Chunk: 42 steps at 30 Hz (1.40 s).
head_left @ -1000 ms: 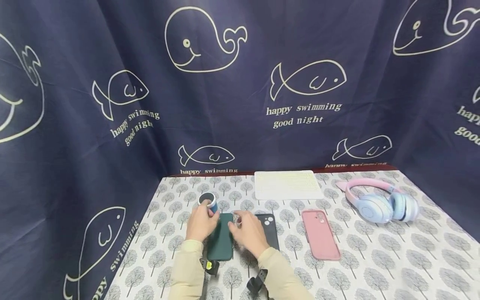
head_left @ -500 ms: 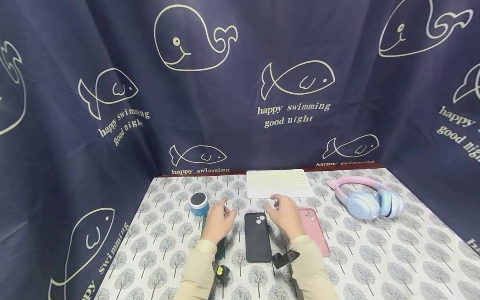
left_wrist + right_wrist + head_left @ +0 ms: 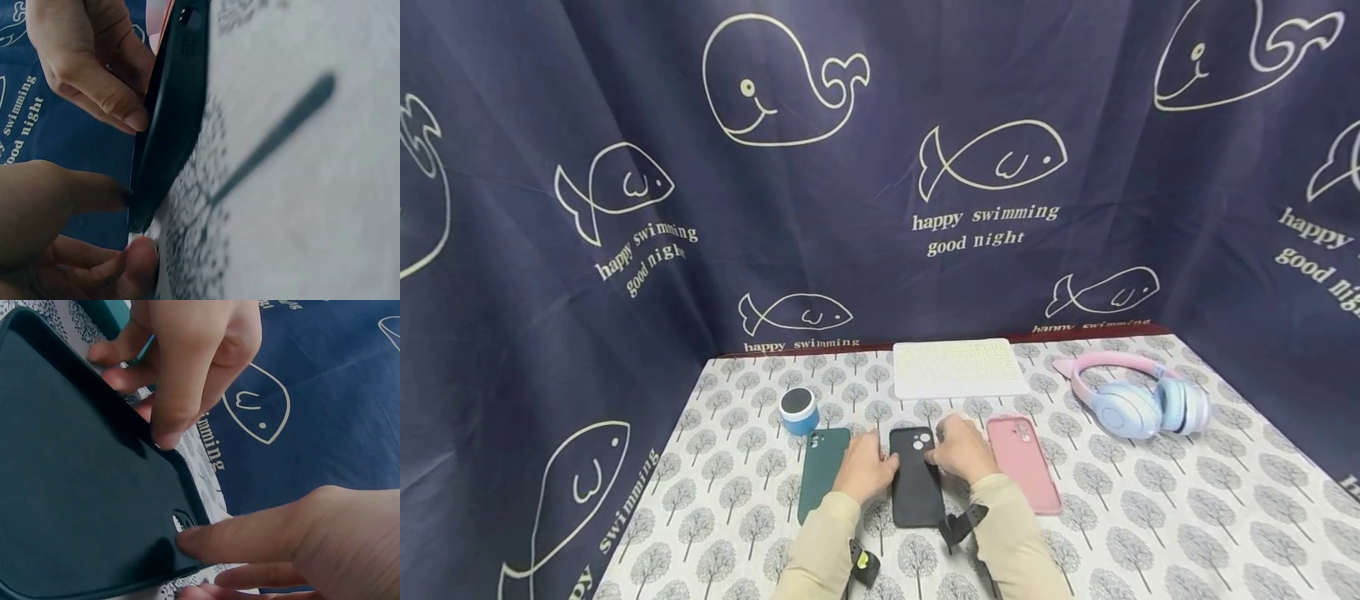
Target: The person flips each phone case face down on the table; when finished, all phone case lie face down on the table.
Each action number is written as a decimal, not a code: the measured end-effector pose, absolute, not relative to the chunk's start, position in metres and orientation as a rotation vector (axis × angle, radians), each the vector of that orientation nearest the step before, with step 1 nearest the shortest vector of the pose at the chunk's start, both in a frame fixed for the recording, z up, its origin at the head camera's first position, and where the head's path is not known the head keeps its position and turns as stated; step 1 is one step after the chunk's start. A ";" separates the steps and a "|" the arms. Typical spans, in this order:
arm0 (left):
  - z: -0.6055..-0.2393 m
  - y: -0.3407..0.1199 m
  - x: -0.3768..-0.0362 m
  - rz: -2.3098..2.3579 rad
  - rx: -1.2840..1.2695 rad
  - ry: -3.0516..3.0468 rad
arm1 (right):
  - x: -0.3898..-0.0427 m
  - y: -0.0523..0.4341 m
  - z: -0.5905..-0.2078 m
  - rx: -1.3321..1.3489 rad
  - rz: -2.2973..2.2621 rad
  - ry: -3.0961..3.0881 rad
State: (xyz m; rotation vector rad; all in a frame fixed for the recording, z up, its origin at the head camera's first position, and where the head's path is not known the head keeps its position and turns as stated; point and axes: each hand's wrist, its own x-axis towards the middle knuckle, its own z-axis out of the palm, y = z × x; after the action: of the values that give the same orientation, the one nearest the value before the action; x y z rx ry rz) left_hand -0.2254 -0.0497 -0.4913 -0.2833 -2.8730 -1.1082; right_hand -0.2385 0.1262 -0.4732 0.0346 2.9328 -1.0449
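Note:
A black phone case (image 3: 916, 492) lies on the tree-print cloth between the two hands, inner side up, its camera holes at the far end. My left hand (image 3: 867, 468) pinches its left rim, thumb over the edge and fingers outside, as the left wrist view shows. On the opposite rim my right hand (image 3: 961, 448) grips near the camera holes; in the right wrist view its thumb (image 3: 206, 544) presses inside the case. A dark green phone case (image 3: 823, 467) lies just left of my left hand, and a pink phone case (image 3: 1026, 467) right of my right hand.
A small blue round speaker (image 3: 802, 421) with a black top stands beyond the green case. At the back lies a white keyboard (image 3: 958, 367). Pink and light blue headphones (image 3: 1126, 410) rest at the right. A dark blue curtain (image 3: 820, 208) hangs behind the table.
My left hand has moved from the speaker and green case rightward to the black case. My right hand swung right, then came back to the black case. Both hands now hold its rims.

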 end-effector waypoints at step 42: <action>-0.461 -0.050 -0.224 -1.303 -0.395 -2.691 | -0.239 0.102 -0.480 -0.033 -1.383 2.868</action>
State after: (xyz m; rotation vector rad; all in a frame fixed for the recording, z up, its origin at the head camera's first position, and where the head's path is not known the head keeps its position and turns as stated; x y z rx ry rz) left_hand -0.2240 -0.0496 -0.4607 -0.3948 -2.6908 -1.3032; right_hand -0.2388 0.1016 -0.4800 -0.0334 2.8677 -1.3831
